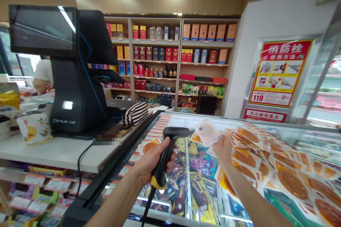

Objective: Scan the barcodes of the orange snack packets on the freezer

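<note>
My left hand (157, 159) is wrapped around the handle of a black and yellow barcode scanner (166, 156), its cable hanging down toward me. The scanner's head points right. My right hand (223, 147) pinches the edge of a whitish flat packet (206, 132) that bears a small printed label, held up in front of the scanner. Beneath both hands lies a glass-topped freezer (188, 159) with colourful wrapped goods visible through the glass. Many flat packets with round orange-brown pictures (293, 182) are spread over the glass on the right, below and beside my right forearm.
A checkout terminal (77, 88) stands on the white counter (71, 152) at left, beside a striped pouch (135, 113). Shelves of boxed goods (156, 54) line the back wall. A red and yellow sign (281, 72) hangs at right. Another person (44, 74) is partly visible behind the terminal.
</note>
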